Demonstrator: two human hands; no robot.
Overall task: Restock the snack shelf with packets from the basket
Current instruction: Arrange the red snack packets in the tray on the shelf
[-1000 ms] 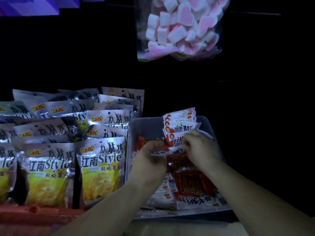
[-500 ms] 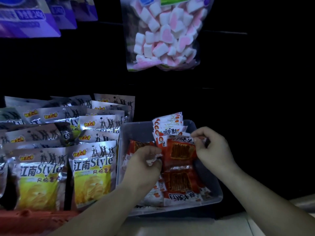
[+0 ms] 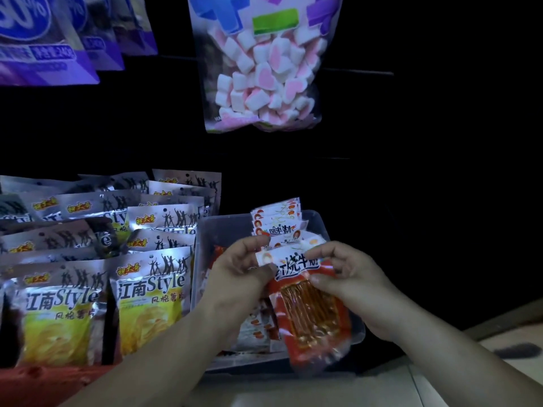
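Both hands on one red-and-white snack packet with a clear window, held over the near right of the clear plastic basket. Left hand pinches its top left corner. Right hand grips the top right edge, fingers curled. Matching red-and-white packets stand upright at the basket's far side. Silver-and-yellow crisp bags are stacked left. Farther up hangs a clear bag of pink-white marshmallows, with purple bags far left.

A shop is showing here: identical crisp packets are standing in packed rows, while a marshmallow bag and purple bags are hanging above them.
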